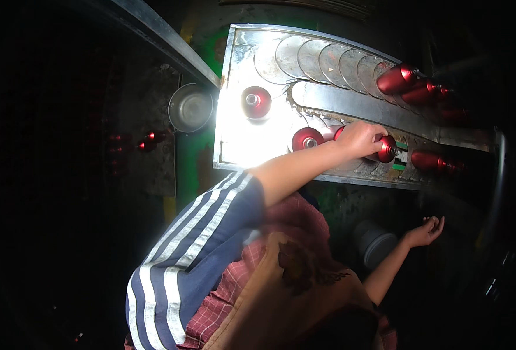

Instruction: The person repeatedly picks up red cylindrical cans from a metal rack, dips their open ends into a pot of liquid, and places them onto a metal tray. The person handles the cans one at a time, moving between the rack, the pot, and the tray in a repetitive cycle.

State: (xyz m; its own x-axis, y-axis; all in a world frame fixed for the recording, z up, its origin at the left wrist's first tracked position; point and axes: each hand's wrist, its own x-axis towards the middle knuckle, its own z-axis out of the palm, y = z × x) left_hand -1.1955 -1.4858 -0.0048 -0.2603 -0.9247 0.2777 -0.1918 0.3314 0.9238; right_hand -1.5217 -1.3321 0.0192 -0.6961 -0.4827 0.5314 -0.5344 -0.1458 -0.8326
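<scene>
My left hand (360, 140) reaches across the lower lane of a metal conveyor, its fingers bent down around a glossy red metal bottle (387, 149) with a narrow threaded neck. Part of that bottle is covered by the hand. Close to my wrist, another red bottle (308, 140) stands on the plates, and a further red one (339, 133) is half hidden behind the hand. At the conveyor's bright left end a red bottle (255, 102) stands by itself. My right hand (426, 231) hangs off the conveyor at the lower right, loosely bent with fingers apart and nothing in it.
Overlapping metal plates form the conveyor (296, 55), with a raised metal divider (351, 105) along its middle. Several red bottles (398, 79) are at its far right. A round metal pan (191, 108) sits beyond the left end. Below, near my right forearm, is a pale bucket (376, 242).
</scene>
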